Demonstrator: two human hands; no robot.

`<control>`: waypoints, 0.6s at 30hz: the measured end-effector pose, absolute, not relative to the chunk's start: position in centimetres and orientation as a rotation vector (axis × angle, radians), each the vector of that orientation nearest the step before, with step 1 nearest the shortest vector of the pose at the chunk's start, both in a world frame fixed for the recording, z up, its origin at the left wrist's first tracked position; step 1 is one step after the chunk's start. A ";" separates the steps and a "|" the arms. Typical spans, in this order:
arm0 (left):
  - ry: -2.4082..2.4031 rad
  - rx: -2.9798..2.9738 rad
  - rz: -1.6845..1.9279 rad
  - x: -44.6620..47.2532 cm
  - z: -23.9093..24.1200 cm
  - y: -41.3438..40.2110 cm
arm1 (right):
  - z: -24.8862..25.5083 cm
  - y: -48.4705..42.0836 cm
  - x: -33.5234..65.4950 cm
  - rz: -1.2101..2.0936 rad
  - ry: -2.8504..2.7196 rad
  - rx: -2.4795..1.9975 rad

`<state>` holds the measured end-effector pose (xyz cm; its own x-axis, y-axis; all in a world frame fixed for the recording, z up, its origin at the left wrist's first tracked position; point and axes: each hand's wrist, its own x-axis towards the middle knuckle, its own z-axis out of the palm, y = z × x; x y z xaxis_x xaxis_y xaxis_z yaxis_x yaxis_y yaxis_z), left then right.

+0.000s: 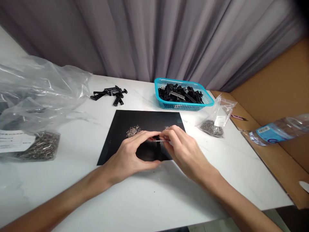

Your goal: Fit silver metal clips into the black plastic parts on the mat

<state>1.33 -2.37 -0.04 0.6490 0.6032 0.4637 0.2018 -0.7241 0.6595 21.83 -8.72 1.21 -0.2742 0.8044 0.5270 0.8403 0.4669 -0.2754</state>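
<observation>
My left hand (131, 149) grips a slim black plastic part (158, 149) by its ends, between thumb and fingers, above the near edge of a black mat (147, 116). My right hand (181, 145) pinches a thin silvery metal pin-like piece (161, 140) that lies across the black part; its exact kind is too small to tell. Just beyond my left fingers, a small pile of metal pins (133, 131) rests on the mat. A second pile (166, 128) is mostly hidden behind my right hand.
Loose black plastic parts (109, 92) lie at the back left of the white table (135, 199). A blue basket (169, 105) holds many more. Bags of small metal pieces stand left (44, 146) and right (212, 129). A plastic bottle (277, 130) lies by the cardboard (280, 80).
</observation>
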 end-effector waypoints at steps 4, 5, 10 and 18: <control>0.630 2.127 0.926 1.3 0.2 -2.2 | 1.4 -8.2 22.1 0.267 -1.831 -1.237; 0.622 2.090 0.924 1.2 0.3 -2.2 | 1.5 -8.1 22.2 0.319 -1.769 -1.212; 0.593 1.958 0.898 1.1 0.5 -2.0 | 1.7 -7.7 22.2 0.535 -1.593 -1.154; 0.598 1.882 0.829 1.0 0.4 -2.0 | 1.8 -7.5 22.4 0.742 -1.481 -1.167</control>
